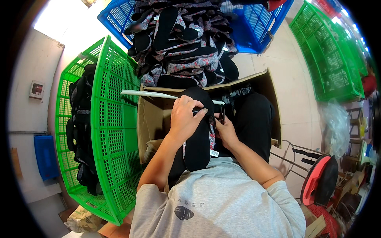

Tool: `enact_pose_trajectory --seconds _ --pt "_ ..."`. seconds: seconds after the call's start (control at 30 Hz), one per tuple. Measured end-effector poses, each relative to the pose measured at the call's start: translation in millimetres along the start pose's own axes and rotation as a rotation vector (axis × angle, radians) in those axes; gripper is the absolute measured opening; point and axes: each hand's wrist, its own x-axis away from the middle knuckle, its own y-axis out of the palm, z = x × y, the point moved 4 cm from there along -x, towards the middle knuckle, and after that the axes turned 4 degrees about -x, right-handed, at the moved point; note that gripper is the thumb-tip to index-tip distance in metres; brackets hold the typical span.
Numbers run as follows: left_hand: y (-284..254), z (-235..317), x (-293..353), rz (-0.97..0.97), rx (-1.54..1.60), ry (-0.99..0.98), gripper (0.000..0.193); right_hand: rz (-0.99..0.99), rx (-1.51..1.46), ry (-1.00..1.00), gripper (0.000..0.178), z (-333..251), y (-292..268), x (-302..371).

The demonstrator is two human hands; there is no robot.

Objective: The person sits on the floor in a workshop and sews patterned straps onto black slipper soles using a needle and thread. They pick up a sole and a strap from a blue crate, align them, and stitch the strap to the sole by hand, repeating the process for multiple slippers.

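Observation:
A slipper with a black sole and floral-patterned sides lies lengthwise over my lap, a small white tag at its near end. My left hand is closed on the slipper's far part, thumb and fingers pinching at the black fabric. Just right of it, my right hand is closed on a small black tool at the slipper's edge; its kind is partly hidden by the fingers. Beyond my hands a thin white strip crosses an open cardboard box, passing behind the slipper.
A big heap of similar slippers rises beyond the box, in front of blue crates. At my left, a tall green crate holds dark items. Another green crate stands far right, and a red-and-black stool is nearer.

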Motion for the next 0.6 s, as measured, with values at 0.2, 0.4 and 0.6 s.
enact_pose_trajectory --seconds 0.2,0.4,0.6 --pt "6 -8 2 -0.034 0.014 0.027 0.009 -0.005 0.025 -0.002 0.018 3 1 2" --pt "4 -33 16 -0.060 0.617 -0.373 0.003 0.033 0.098 -0.077 0.021 -8 3 2" --pt "-3 -45 27 0.039 0.721 -0.370 0.004 0.027 0.204 -0.239 0.029 -20 -3 -5"
